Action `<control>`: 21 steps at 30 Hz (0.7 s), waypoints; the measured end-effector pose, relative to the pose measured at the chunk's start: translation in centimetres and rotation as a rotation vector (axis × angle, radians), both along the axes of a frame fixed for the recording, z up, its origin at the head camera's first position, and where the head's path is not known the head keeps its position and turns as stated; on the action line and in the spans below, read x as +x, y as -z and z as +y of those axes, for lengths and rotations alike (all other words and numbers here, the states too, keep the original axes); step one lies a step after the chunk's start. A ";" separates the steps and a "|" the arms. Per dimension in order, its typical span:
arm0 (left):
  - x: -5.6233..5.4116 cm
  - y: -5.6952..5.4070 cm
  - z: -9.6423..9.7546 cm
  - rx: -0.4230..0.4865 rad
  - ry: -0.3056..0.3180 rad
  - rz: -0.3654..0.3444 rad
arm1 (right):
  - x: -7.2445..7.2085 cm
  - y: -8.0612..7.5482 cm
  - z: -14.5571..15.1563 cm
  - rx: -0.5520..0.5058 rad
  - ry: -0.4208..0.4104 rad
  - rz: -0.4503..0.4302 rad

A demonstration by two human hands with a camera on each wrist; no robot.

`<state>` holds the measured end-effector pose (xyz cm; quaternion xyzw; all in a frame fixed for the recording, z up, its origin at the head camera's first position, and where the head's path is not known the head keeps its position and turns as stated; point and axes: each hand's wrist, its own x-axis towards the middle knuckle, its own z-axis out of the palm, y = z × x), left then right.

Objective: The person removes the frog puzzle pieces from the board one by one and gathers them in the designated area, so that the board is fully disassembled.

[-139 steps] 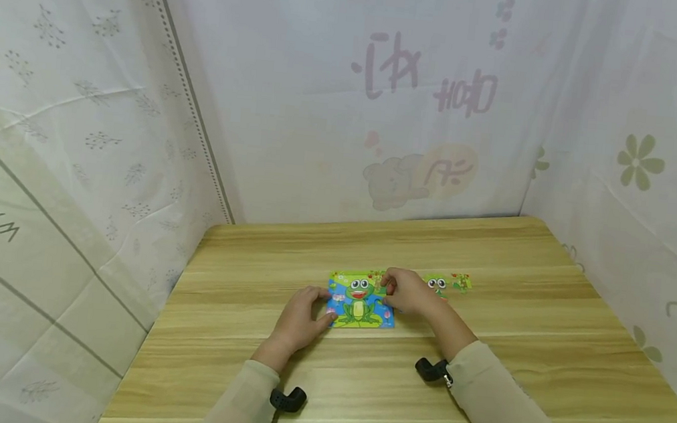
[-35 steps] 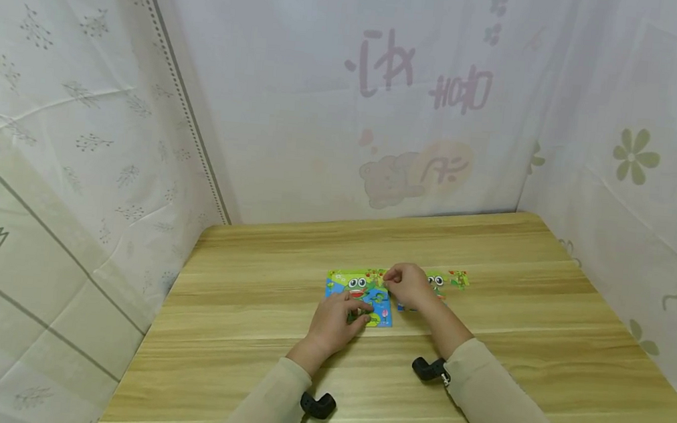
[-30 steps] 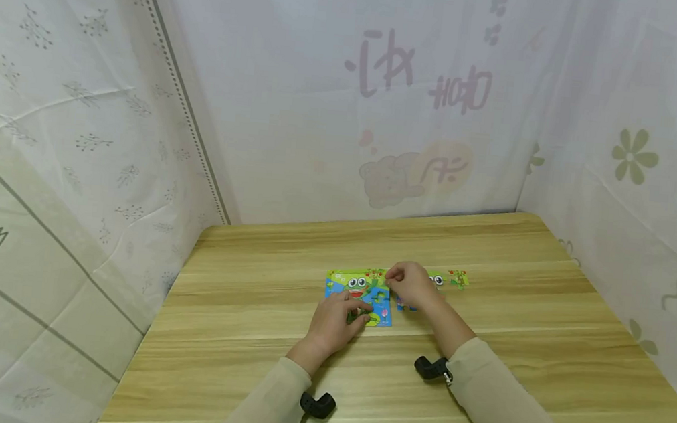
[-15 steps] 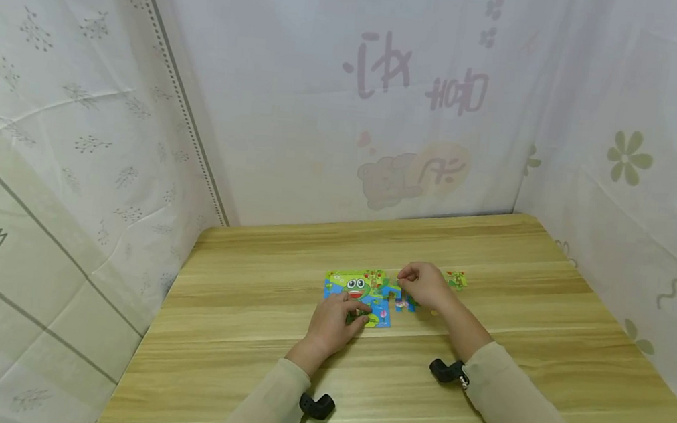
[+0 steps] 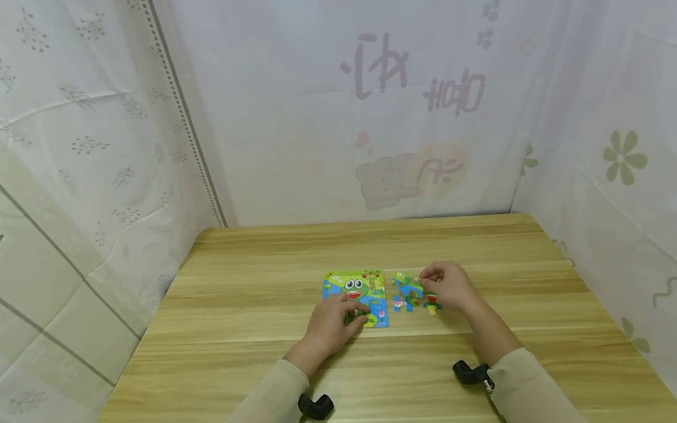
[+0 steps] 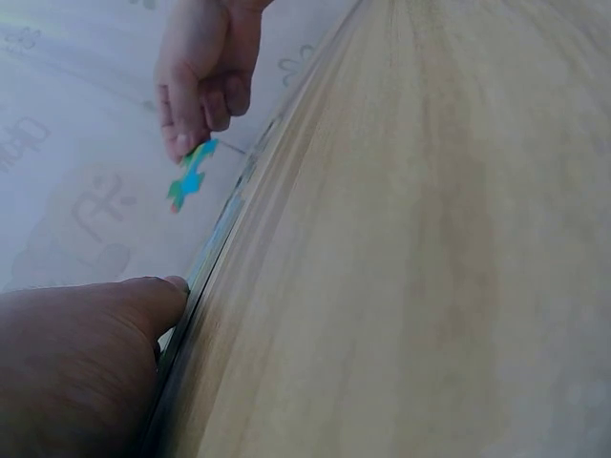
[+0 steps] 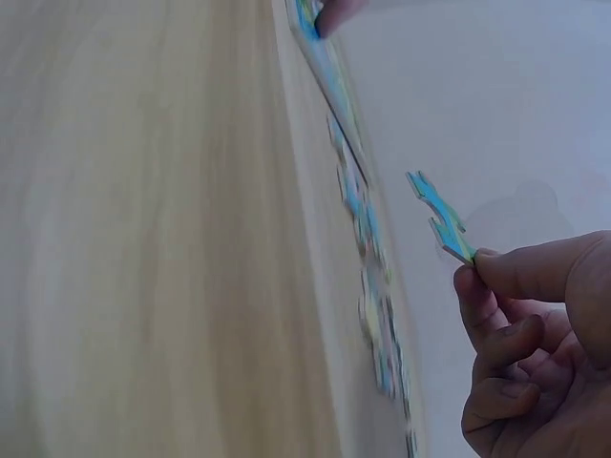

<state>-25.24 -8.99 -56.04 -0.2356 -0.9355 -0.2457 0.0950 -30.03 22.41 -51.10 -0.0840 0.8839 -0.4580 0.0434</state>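
A square frog picture (image 5: pixel 376 283) lies flat on the table. My left hand (image 5: pixel 328 325) rests over its lower left part, fingers bent loosely and hiding most of the frog's body. In the left wrist view, the left thumb (image 6: pixel 143 303) touches the edge. To the right, my right hand (image 5: pixel 454 287) pinches a blue and green jigsaw piece (image 5: pixel 408 285) by its end between thumb and fingertips. The right wrist view has this piece (image 7: pixel 441 215) tilted and raised clear of the table. Beneath and beside it lie loose jigsaw pieces (image 5: pixel 403 303), one (image 5: pixel 432 306) near the right wrist.
The wooden table (image 5: pixel 287 247) reaches back to a printed cloth wall (image 5: pixel 297 134), with more cloth at both sides. A black wrist mount (image 5: pixel 316 408) sits on the left sleeve and another (image 5: pixel 469 373) on the right.
My right hand has moved right, away from the frog picture, carrying the jigsaw piece. The left hand, earlier at the picture's left edge, has shifted onto its lower part and stayed there.
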 end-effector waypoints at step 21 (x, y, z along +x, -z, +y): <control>0.2 -0.5 0.1 0.018 0.006 -0.014 | 0.5 0.2 6.5 0.029 0.056 -0.061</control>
